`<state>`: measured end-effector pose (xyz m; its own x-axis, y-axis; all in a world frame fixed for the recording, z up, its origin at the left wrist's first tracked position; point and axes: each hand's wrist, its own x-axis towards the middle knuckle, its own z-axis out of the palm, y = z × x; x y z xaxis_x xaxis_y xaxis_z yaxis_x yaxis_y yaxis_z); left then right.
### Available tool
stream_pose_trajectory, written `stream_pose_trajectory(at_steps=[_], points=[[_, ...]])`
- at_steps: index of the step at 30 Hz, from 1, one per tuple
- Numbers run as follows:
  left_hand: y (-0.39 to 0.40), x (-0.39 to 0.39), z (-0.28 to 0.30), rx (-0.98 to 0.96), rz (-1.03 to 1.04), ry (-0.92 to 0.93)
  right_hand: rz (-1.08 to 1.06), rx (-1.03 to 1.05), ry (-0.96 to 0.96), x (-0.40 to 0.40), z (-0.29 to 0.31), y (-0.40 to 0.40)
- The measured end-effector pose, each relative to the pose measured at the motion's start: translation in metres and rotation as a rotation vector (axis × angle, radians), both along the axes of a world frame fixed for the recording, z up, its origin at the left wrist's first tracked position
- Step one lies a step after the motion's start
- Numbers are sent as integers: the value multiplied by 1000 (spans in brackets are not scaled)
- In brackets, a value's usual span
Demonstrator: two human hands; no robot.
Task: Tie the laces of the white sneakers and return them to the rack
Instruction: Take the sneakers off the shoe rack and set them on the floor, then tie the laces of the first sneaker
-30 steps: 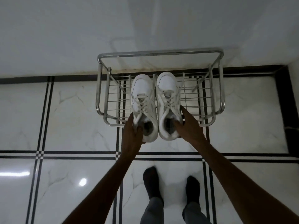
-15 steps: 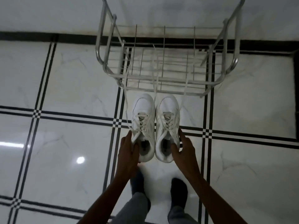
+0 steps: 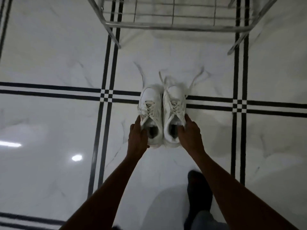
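- currently, both sneakers, left one (image 3: 150, 112) and right one (image 3: 174, 108), sit side by side and touching, toes toward the rack (image 3: 174, 28), heels toward the person.
- they are off the rack, over the floor (image 3: 49, 63) in front of it; whether the soles rest on the tiles or hang just above them cannot be told.
- left hand (image 3: 137, 136) is clamped on the heel collar of the left sneaker, fingers closed around its outer side.
- right hand (image 3: 189, 133) is clamped on the right sneaker likewise, thumb dipping into the opening, fingers wrapped on the outer side.
- laces (image 3: 196, 78) are loose: free ends trail out past both toes, blurred; no bow or knot is visible on either shoe.
- one socked foot (image 3: 199, 193) stands behind the shoes, clear of them.
- judgement: work is at an early stage. shoes are out of the rack and within reach, nothing more.
- outstanding: settle the pair, release the heels, tie each shoe in turn, then return both to the rack shelf.
- risk noted: trailing ends may snag on the rack wires on return if any is left untied.
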<state>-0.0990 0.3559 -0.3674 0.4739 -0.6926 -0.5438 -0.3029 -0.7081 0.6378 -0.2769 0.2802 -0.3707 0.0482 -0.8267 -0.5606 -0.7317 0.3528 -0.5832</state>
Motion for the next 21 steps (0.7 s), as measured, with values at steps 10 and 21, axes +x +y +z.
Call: stream_pose_trajectory(at_steps=[10,21], points=[[18,13,-6,-102,-21,-9,53,-552,81,21,35,31],[-2,37,-21,-421,-46,119,354,-329,162,86,5,-3]])
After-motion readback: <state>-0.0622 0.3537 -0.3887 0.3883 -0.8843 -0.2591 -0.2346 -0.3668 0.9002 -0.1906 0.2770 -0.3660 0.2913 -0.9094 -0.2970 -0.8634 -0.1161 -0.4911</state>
